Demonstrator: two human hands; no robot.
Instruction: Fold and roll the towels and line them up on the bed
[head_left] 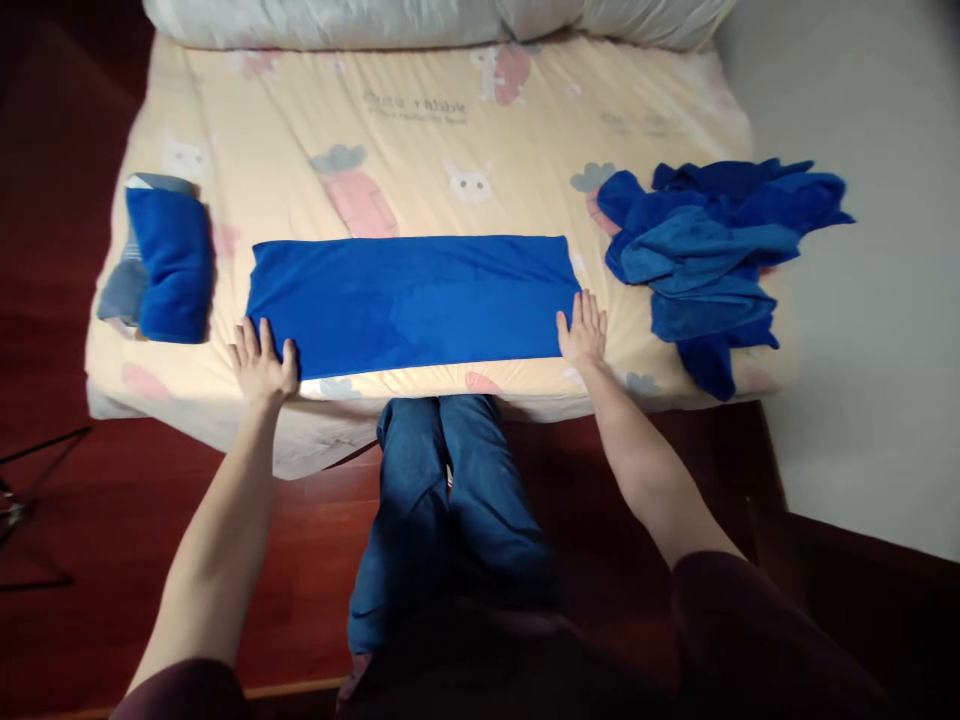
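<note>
A blue towel [412,300] lies folded into a long flat strip across the near part of the bed [420,140]. My left hand [261,362] rests flat at the strip's near left corner, fingers spread, thumb touching the cloth. At the strip's right end my right hand [582,328] lies flat on the sheet, fingers stretched out beside the edge. Neither hand holds anything.
A heap of crumpled blue towels [712,260] lies at the bed's right side. Folded towels [166,262], blue on grey, are stacked at the left edge. Pillows [420,20] line the far end. My knees [442,470] press against the bed's near edge above a dark wooden floor [315,560].
</note>
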